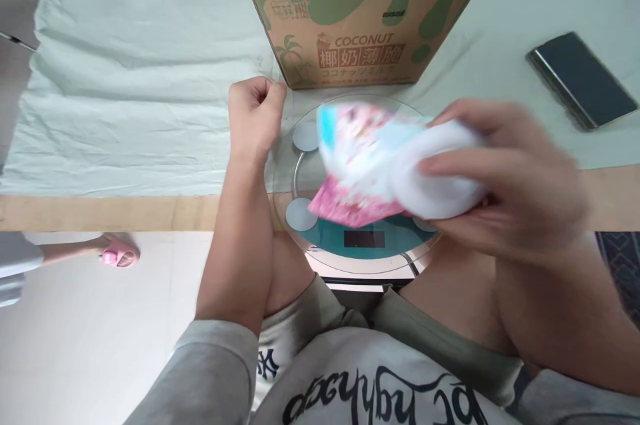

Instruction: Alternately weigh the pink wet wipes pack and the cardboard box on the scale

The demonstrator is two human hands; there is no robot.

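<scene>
Snack packet [360, 165] gripped in my right hand [500, 178] hovers over the glass scale [350, 245]; my left hand [255, 115], fisted and holding nothing visible, rests beside it.

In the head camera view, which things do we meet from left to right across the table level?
Pink slipper → left hand, closed in a fist → round glass scale → blurred pink and blue packet → right hand holding it → dark phone.

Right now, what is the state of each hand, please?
Left hand: closed in a fist, holding nothing visible.
Right hand: closed on a blurred pink and blue snack packet.
</scene>
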